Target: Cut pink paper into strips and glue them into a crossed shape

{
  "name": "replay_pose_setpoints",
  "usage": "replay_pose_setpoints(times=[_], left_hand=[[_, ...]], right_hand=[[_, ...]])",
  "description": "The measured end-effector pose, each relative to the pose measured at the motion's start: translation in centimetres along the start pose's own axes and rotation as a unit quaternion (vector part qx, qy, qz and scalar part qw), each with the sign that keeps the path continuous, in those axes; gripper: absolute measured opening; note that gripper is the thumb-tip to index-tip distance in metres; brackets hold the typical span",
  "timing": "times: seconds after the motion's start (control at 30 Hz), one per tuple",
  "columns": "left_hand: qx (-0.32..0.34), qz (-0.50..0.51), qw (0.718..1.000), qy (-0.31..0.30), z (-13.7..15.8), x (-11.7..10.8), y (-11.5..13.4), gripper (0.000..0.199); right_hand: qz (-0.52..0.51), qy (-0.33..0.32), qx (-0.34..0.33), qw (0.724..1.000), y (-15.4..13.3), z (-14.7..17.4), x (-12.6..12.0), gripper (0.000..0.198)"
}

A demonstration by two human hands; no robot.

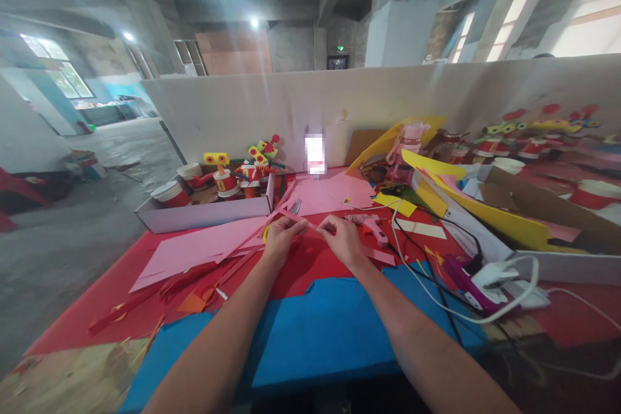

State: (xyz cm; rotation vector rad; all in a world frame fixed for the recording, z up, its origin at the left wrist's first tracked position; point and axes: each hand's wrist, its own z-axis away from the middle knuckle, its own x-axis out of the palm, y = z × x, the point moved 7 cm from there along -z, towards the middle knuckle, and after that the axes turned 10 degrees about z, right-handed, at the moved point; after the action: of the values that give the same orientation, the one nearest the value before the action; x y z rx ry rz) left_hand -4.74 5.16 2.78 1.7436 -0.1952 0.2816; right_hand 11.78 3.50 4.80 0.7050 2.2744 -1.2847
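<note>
My left hand [284,236] and my right hand [341,238] are raised over the red-covered table, a short gap between them. A narrow pink paper strip [312,227] runs across that gap, pinched at each side by fingertips. Just behind my left hand lie scissors [295,207], partly hidden, with a bit of yellow handle showing. To the right of my right hand rests a pink glue gun [373,228]. Pink paper sheets [334,193] lie beyond the hands, and another large pink sheet [189,251] is at the left.
A shallow box [208,215] at the left holds paper-cup figures [226,183]. Blue paper [325,330] covers the near edge. At the right are a purple power strip [473,284], white cables and a box [557,265] with yellow sheets. A bright phone-like screen [315,154] stands at the back.
</note>
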Motion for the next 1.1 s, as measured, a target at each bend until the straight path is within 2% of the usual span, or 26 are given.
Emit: replay_pose_setpoints(times=[0.1,0.23,0.43,0.67,0.87,1.0,1.1], left_hand=[[0.012,0.005,1.000,-0.015,0.1,0.3,0.3,0.026],[0.010,0.004,1.000,-0.009,0.3,0.4,0.2,0.026],[0.012,-0.007,1.000,-0.001,0.5,0.6,0.3,0.028],[-0.041,-0.027,0.998,-0.036,0.7,1.2,-1.0,0.032],[-0.022,-0.012,1.000,-0.005,0.0,-0.1,-0.8,0.030],[0.008,0.032,0.999,0.003,-0.6,-1.2,0.2,0.030],[0.007,0.064,0.998,0.015,-0.9,-1.9,0.6,0.029]], right_hand=[[-0.036,-0.009,0.017,0.999,0.5,0.0,0.4,0.003],[-0.071,-0.034,0.047,0.996,0.9,-0.1,0.9,0.011],[-0.073,-0.048,0.046,0.995,0.8,-0.2,1.0,0.015],[-0.062,-0.051,0.040,0.996,1.0,0.0,1.3,0.011],[-0.044,-0.062,0.022,0.997,0.7,0.0,0.9,0.018],[-0.048,-0.077,0.028,0.996,0.9,0.1,0.9,0.015],[-0.044,-0.087,0.035,0.995,1.0,0.1,1.1,0.014]])
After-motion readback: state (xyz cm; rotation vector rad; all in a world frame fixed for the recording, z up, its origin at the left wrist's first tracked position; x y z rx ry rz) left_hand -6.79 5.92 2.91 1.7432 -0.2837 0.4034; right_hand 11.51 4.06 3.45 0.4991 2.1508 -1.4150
